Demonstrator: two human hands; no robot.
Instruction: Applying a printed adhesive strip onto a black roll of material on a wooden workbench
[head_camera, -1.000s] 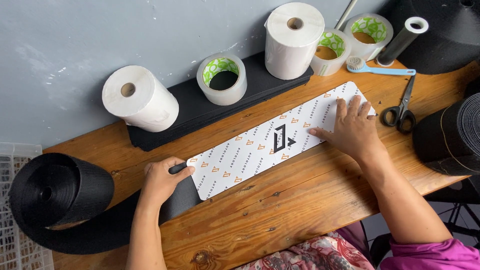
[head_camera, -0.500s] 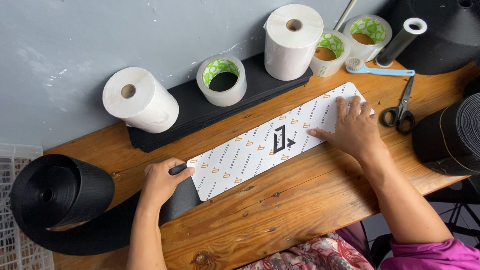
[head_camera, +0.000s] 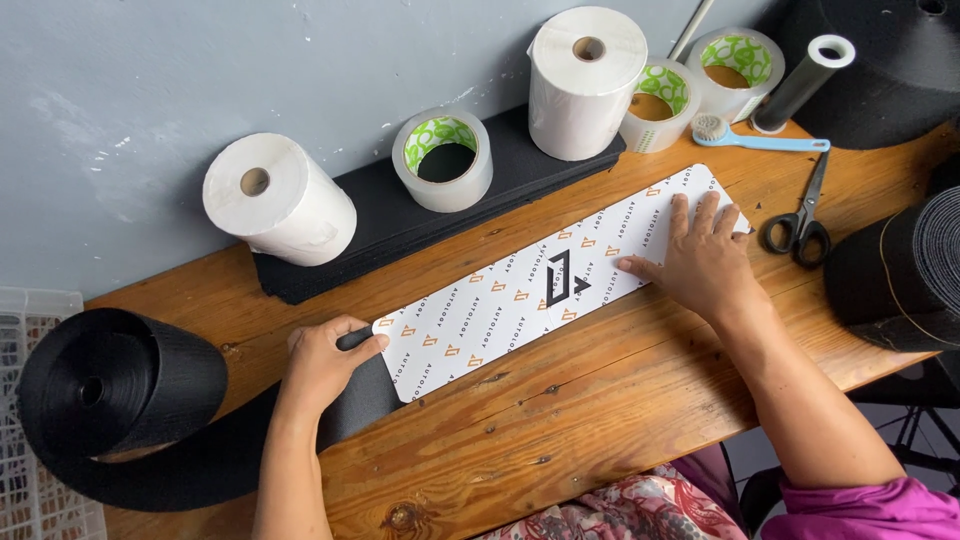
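My left hand (head_camera: 320, 362) rests on the black strap (head_camera: 345, 405) at the near left of the table (head_camera: 600, 400), fingers curled loosely over the strap's end, thumb touching the left edge of the white sleeve (head_camera: 550, 282). It presses more than it grips; nothing is closed inside the hand. The strap runs left from under my palm to a big black roll (head_camera: 110, 385) lying at the table's left end, beside a white crate (head_camera: 35, 400).

My right hand (head_camera: 700, 260) lies flat and spread on the right part of the sleeve, palm down, holding it against the wood without clasping it. The sleeve is a long white card with small orange marks and a dark emblem in the middle, lying slantwise across the table from my left thumb up to my right fingertips.

Just right of that hand lie scissors (head_camera: 800, 225), and beyond them a blue brush (head_camera: 750, 135). Another black roll (head_camera: 905, 270) sits at the right edge.

Farther back, along the grey wall, a black slab (head_camera: 400, 215) carries a paper roll (head_camera: 280, 200), a tape roll (head_camera: 443, 158) and a taller paper roll (head_camera: 585, 80). Two more tape rolls (head_camera: 700, 80) stand to its right, near a grey tube (head_camera: 800, 85).
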